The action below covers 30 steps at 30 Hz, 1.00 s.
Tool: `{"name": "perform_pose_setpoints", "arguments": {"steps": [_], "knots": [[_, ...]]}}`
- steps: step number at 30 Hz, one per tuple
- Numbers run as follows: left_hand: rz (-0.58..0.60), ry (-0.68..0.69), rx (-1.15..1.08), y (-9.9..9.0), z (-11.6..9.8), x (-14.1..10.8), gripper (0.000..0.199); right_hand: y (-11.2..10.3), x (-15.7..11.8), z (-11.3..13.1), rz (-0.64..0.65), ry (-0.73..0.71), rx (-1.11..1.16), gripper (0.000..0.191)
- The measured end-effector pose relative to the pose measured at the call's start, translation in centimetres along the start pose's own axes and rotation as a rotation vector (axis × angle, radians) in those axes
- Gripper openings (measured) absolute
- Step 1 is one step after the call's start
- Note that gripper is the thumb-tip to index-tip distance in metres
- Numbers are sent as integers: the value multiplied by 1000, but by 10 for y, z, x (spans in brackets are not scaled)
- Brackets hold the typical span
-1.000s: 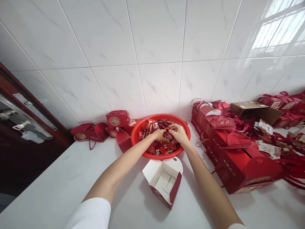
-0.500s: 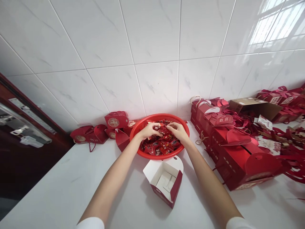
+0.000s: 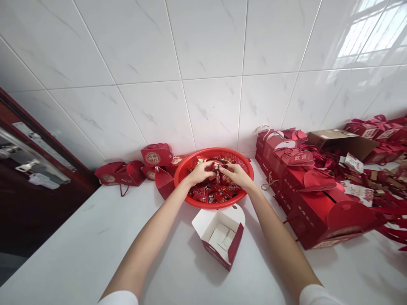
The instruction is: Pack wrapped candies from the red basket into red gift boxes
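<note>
A red plastic basket (image 3: 190,201) filled with small red wrapped candies (image 3: 219,195) stands against the wall. Inside it, my left hand (image 3: 201,173) has its fingers curled round red-wrapped candy. Facing it, my right hand (image 3: 237,175) pinches a red wrapper between thumb and fingers. The fingertips of both hands nearly meet over the pile, and part of what they hold is hidden. In front of the basket, between my forearms, sits an open gift box (image 3: 219,238), dark red outside and white inside. Nothing lies in the part of it that shows.
Several closed red gift boxes (image 3: 120,173) stand left of the basket. On the right, a row of red boxes (image 3: 305,199) runs along the table (image 3: 95,254), with a brown carton (image 3: 343,142) and red ribbons behind. A dark red door (image 3: 19,203) with keys is at far left.
My hands have shifted slightly within the candy pile, and red candy shows between their fingertips. The view has moved a little; the open box stays in place.
</note>
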<state>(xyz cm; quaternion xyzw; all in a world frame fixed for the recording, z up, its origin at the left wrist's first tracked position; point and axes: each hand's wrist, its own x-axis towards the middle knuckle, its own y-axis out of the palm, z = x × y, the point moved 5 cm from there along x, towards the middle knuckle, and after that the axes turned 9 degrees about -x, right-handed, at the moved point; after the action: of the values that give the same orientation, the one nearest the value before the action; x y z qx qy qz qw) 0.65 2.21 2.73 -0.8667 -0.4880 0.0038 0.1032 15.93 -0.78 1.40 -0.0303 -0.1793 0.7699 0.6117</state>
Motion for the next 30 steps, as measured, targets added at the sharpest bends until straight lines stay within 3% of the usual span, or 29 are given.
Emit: {"name": "perform_pose_setpoints", "arguments": {"steps": [4,8,12,16,18,22,25,30], "knots": [[0,24,3,-2,1,1,44,2,-2,2,19,80,105,36],[17,58,-60,-4,3,4,54,-5,2,-2,-150,103,249,25],[-55,87,-72,-9,6,5,59,-18,3,-7,-330,106,347,21],[-108,64,-66,-13,10,4,80,-26,1,-9,-419,119,466,19],[-121,43,-66,-14,12,4,84,-25,1,-7,-403,130,522,15],[-70,63,-85,-12,11,5,68,-22,1,-5,-339,186,615,13],[-42,48,-96,-11,12,5,64,-21,1,-4,-300,253,681,18],[-121,16,-41,-12,14,7,46,-20,1,-4,-138,359,838,36]]}}
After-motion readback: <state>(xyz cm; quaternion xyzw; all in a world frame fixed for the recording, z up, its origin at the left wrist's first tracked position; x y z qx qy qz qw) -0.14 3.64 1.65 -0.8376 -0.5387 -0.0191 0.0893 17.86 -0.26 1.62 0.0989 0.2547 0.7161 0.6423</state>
